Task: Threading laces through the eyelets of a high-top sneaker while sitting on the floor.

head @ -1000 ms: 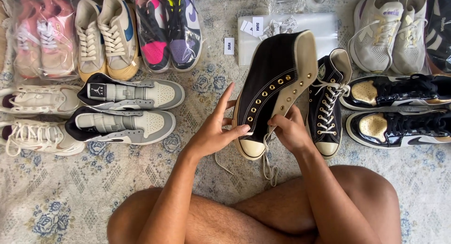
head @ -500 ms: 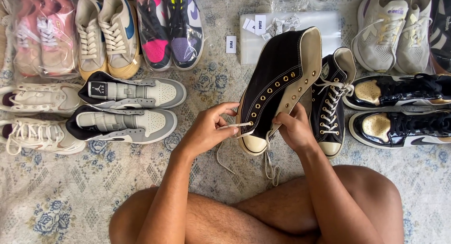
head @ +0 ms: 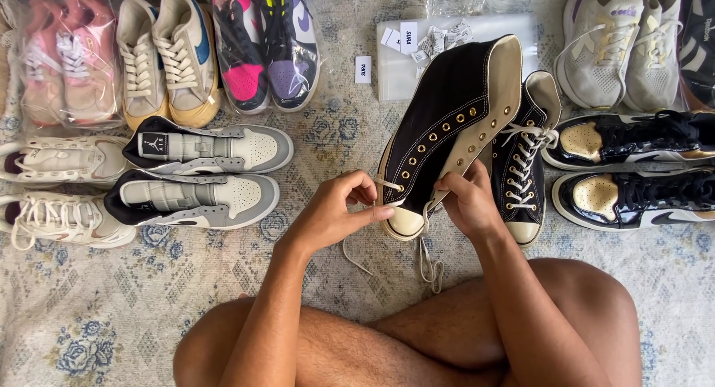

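The person sits cross-legged on a patterned rug [head: 112,312], holding a black high-top sneaker [head: 447,126] tilted up off the floor between the two hands, toe cap toward the lap and open collar pointing away. Held at that slant, the row of brass eyelets faces the camera, which makes the lowest holes easy to reach. The left hand [head: 335,212] is closed in a pinch: thumb and forefinger grip the tip of a cream shoelace [head: 387,184] right at a lower eyelet on the near side. The right hand [head: 465,201] wraps around the opposite edge of the shoe near the toe, fingers curled in a firm hold that steadies it; it may also be trapping the lace's other end, though the fingers hide that spot. Loose lace hangs below the toe cap and loops onto the rug. Both forearms rise from the knees and converge on the shoe, wrists bent inward.

The matching laced sneaker [head: 521,163] stands just beside it on the right. Grey high-tops [head: 216,171] lie to the left, bagged pairs [head: 261,44] line the far edge, and black-and-gold shoes [head: 633,171] sit at the right
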